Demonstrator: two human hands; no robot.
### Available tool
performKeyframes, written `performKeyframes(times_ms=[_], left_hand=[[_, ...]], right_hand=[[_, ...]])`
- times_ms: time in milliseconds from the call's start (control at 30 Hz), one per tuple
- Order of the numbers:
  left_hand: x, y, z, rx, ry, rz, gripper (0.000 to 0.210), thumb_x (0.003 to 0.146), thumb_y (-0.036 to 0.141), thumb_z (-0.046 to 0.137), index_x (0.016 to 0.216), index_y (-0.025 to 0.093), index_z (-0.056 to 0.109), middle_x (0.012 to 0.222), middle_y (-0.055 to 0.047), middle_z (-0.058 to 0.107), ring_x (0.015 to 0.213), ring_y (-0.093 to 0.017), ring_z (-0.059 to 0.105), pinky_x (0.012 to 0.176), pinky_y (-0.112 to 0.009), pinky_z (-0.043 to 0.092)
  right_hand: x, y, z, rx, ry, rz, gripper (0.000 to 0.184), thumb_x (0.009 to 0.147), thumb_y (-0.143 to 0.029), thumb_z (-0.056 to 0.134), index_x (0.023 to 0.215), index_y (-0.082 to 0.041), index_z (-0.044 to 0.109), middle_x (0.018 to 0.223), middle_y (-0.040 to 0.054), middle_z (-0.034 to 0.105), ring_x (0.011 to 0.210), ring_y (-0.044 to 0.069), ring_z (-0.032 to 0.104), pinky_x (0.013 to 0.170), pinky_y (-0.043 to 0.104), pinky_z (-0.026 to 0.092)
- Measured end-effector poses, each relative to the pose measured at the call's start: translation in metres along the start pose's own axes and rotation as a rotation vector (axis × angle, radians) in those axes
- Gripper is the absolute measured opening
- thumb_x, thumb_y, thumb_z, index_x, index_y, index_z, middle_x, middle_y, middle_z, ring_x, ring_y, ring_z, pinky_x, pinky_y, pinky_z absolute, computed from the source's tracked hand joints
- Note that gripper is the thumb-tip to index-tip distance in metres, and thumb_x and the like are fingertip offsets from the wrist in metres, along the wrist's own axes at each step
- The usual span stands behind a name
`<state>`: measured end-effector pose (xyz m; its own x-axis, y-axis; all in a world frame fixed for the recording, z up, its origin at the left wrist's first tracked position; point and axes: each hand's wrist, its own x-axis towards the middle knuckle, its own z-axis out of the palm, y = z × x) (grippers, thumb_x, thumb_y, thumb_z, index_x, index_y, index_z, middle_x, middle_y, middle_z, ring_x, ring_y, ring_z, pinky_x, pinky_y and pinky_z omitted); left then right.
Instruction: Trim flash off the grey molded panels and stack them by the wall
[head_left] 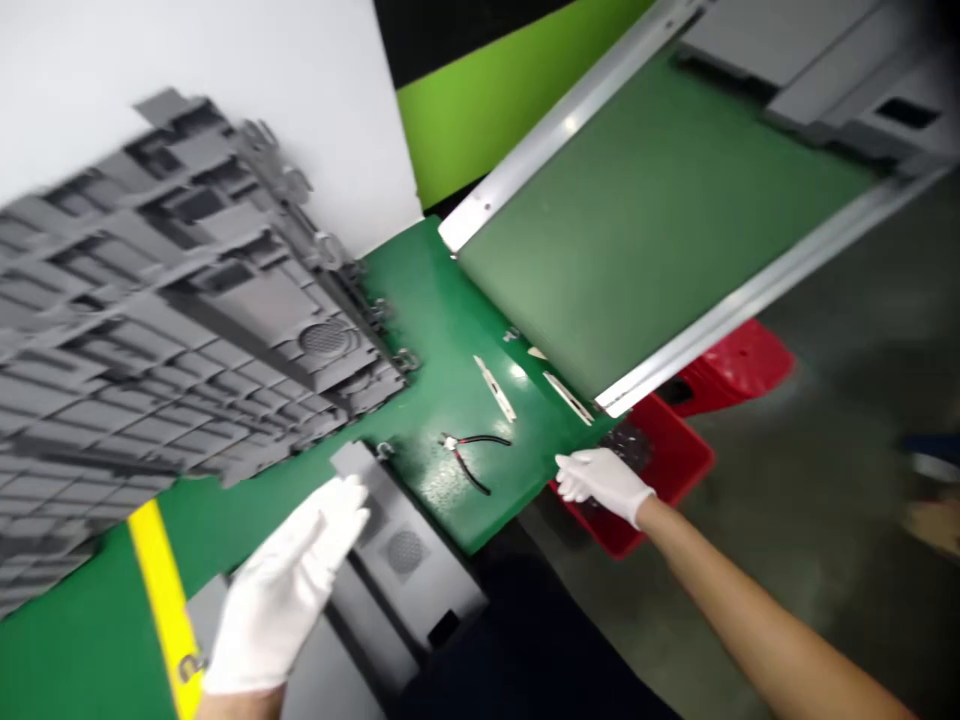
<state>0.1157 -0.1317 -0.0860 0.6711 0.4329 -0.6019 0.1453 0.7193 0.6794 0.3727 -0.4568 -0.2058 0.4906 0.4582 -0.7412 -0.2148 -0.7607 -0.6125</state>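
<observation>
My left hand (289, 585), in a white glove, is held over a grey plastic panel (375, 535) at the near edge of the green table. Its fingers are stretched out with nothing in them; whether they touch the panel I cannot tell. Also gloved in white, my right hand (600, 478) is above a red bin (679, 450), by the table's edge. Its fingers are loosely bent, tips slightly apart, and no object shows in them. Between the hands lie side cutters (454, 443) with black handles, spread open on the table.
Large grey ribbed panels (225, 300) stand at the left on the green table (420, 290). Pale strips (495, 390) lie beyond the cutters. A green conveyor belt (645, 220) with metal rails carries another grey part (825, 70). Clear scraps (630, 445) lie in the bin.
</observation>
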Motion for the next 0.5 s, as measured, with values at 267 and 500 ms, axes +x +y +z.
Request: performKeyframes(times_ms=[267, 500], left_hand=[[-0.017, -0.003, 0.008, 0.111, 0.218, -0.020, 0.042, 0.084, 0.032, 0.073, 0.124, 0.022, 0.068, 0.128, -0.011, 0.069, 0.117, -0.029, 0.066, 0.102, -0.039, 0.056], [0.017, -0.012, -0.023, 1.233, 0.462, 0.247, 0.034, 0.084, 0.050, 0.065, 0.091, 0.018, 0.072, 0.085, -0.008, 0.073, 0.088, -0.029, 0.068, 0.091, -0.043, 0.054]], right_hand=[[0.021, -0.049, 0.110, -0.829, 0.197, -0.220, 0.087, 0.074, -0.057, 0.071, 0.143, -0.010, 0.048, 0.140, 0.0235, 0.051, 0.123, 0.038, 0.050, 0.098, 0.047, 0.040], [0.025, -0.070, 0.142, -0.962, 0.366, -0.231, 0.098, 0.069, -0.055, 0.077, 0.146, -0.010, 0.038, 0.142, 0.0270, 0.044, 0.123, 0.039, 0.045, 0.098, 0.051, 0.035]])
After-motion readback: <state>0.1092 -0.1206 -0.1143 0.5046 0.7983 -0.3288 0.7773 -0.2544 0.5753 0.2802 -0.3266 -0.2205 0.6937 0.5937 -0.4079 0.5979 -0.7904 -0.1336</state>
